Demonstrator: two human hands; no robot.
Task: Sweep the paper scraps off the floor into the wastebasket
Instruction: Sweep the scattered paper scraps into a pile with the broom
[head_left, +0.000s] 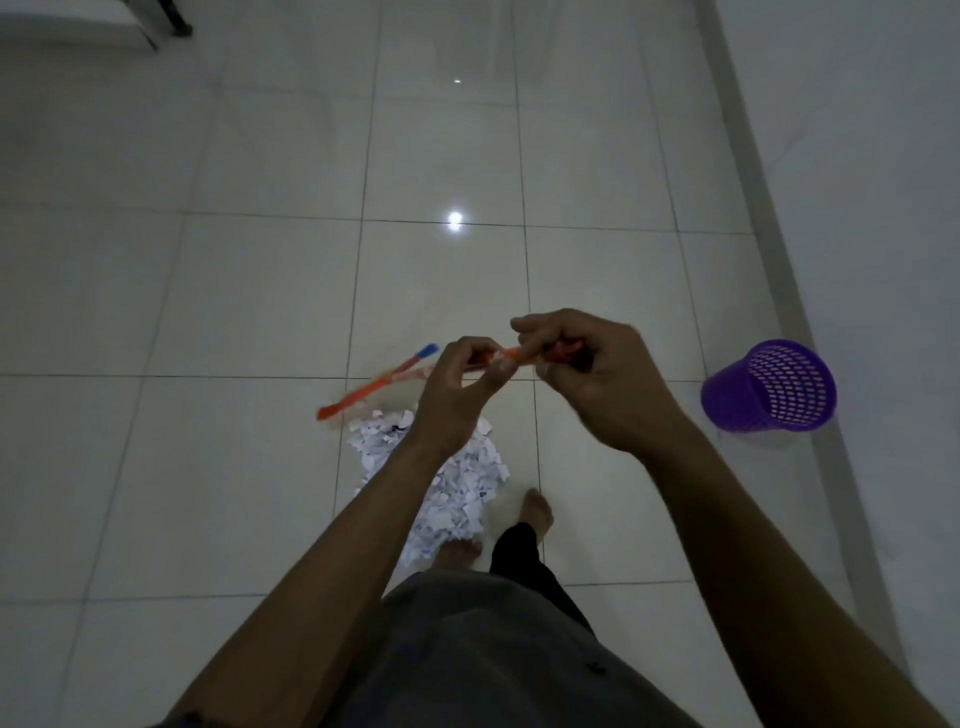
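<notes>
**Figure. Sweeping stance, viewed from the head camera.** The paper scraps lie gathered in one white heap on the tiled floor, not yet in the basket. The heap serves as the landmark here.

Just beyond the heap's far edge, the person holds an orange, blue-tipped tool, judged to be the broom. It is blurred, and its working end is just beside the scraps. Directly above the heap, the left hand pinches the orange shaft between thumb and fingertips. Up and to the right of the heap, the right hand has its grip curled closed round the same shaft. This two-handed hold probably lets one hand steer and the other drive each stroke.

The purple mesh wastebasket stands well apart to the right of the heap, with its mouth showing to the camera. It is near the grey strip along the wall, presumably placed there to receive the scraps once they are collected.

At the heap's near end are the person's two bare feet, one touching the scraps.

Far beyond the heap, to the left, a dark furniture leg is visible.

Some scraps bear dark marks too small to read, and no brand or label is legible anywhere.
</notes>
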